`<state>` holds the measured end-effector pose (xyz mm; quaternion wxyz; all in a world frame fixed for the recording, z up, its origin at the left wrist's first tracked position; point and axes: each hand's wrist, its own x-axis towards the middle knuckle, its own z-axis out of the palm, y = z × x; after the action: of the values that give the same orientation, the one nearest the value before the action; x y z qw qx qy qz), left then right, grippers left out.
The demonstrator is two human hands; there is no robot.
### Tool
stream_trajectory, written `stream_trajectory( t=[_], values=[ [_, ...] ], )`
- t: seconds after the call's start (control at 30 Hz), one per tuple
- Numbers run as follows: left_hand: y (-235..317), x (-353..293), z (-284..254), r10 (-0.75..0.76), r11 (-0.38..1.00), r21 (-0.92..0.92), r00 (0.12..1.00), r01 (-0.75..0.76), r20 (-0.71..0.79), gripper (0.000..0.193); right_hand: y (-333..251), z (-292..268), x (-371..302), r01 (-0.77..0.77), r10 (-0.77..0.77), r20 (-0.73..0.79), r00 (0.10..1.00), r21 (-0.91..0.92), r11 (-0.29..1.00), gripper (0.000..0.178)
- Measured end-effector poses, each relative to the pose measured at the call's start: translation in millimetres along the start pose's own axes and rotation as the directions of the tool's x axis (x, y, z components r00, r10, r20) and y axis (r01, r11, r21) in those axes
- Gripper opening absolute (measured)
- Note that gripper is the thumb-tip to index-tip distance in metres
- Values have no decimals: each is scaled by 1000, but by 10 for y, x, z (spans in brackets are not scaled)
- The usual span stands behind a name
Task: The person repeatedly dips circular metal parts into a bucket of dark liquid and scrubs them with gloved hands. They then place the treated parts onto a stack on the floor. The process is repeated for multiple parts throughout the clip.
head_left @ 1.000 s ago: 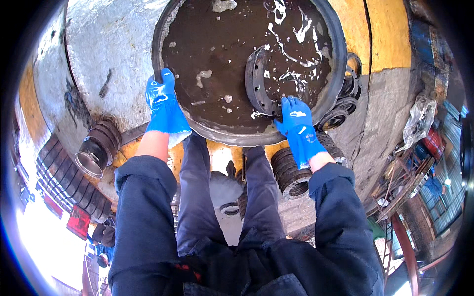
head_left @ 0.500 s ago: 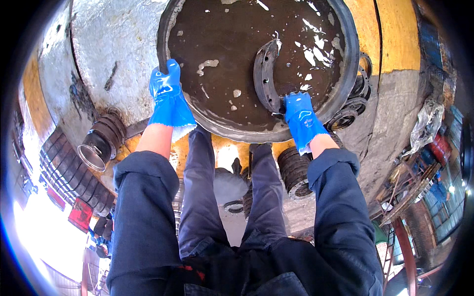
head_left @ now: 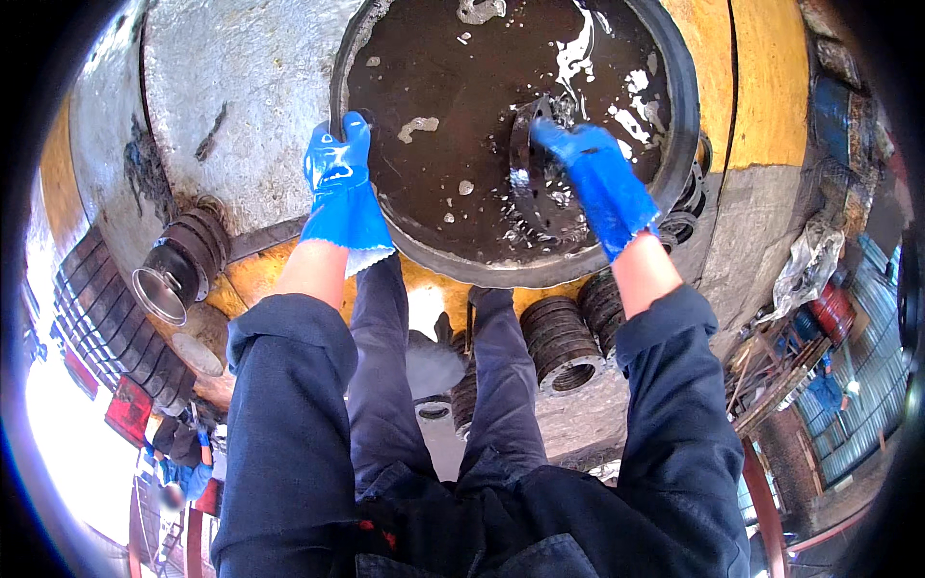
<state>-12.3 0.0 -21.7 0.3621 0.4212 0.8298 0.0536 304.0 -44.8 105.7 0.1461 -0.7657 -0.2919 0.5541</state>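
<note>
A wide round tub (head_left: 686, 87) of dark brown liquid is in front of me. My left hand (head_left: 337, 154), in a wet blue glove, is closed around the tub's near-left rim. A dark curved metal ring (head_left: 526, 164) with holes stands partly out of the liquid, its lower part hidden. The liquid splashes around its near end. My right hand (head_left: 581, 154), also blue-gloved, reaches over the tub with its fingers at the ring's upper part. Motion blurs those fingers, but they appear closed on the ring.
Stacks of dark metal rings (head_left: 559, 337) stand below the tub, near my legs. More rings (head_left: 686, 207) lie by its right side. At left are a metal cylinder (head_left: 164, 289) and a ribbed dark block (head_left: 111, 318). Crumpled clear plastic (head_left: 807, 265) lies at right.
My right hand has moved from the ring's near end up toward its far part. The ring has turned, and the liquid now splashes. My left hand stays on the rim.
</note>
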Motion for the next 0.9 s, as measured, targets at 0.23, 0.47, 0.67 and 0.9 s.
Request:
stream_trajectory(
  t=[0.23, 0.47, 0.67, 0.9],
  values=[
    [61, -47, -33, -22, 1000, -22, 1000, 23, 22, 58, 572, -603, 47, 117, -59, 138, 989, -462, 879, 69],
    [-78, 23, -8, 4, 1000, -25, 997, -6, -77, 57, 1445, 103, -87, 292, -206, 250, 946, -934, 207, 66],
    [59, -44, -42, 73, 997, 4, 994, -73, -87, 54, 1611, 188, 248, 165, 133, 222, 966, -924, 344, 34],
    [181, -231, -109, 68, 992, -94, 992, -79, -110, 51, 1289, 150, 36, 327, -30, 350, 936, -836, 441, 42]
  ],
)
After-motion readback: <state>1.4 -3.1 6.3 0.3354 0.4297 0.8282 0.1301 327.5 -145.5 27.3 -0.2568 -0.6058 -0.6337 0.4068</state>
